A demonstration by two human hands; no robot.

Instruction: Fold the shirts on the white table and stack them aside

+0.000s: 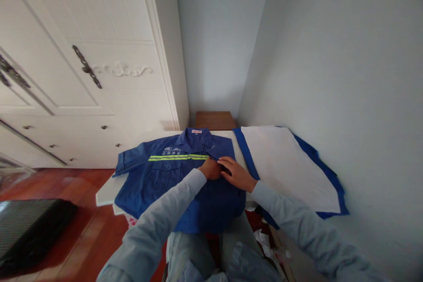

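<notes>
A blue short-sleeved work shirt (158, 189) lies front up before me, collar away from me. A yellow-green reflective stripe (170, 157) crosses its chest, below pale printed lettering. One sleeve stretches out to the left; the other cannot be made out. My left hand (210, 169) is closed on the shirt front, at the right end of the visible stripe. Right beside it, my right hand (237, 174) has its fingers bent over the shirt cloth, close to or touching the left. Whatever the fingertips pinch is hidden under the hands.
A white table (107, 191) carries the shirt. To its right lies a white sheet (287, 163) on blue cloth (246, 152), against the wall. A white wardrobe (132, 97) stands left, a brown wooden box (215, 120) behind. A dark bundle (36, 229) sits on the floor.
</notes>
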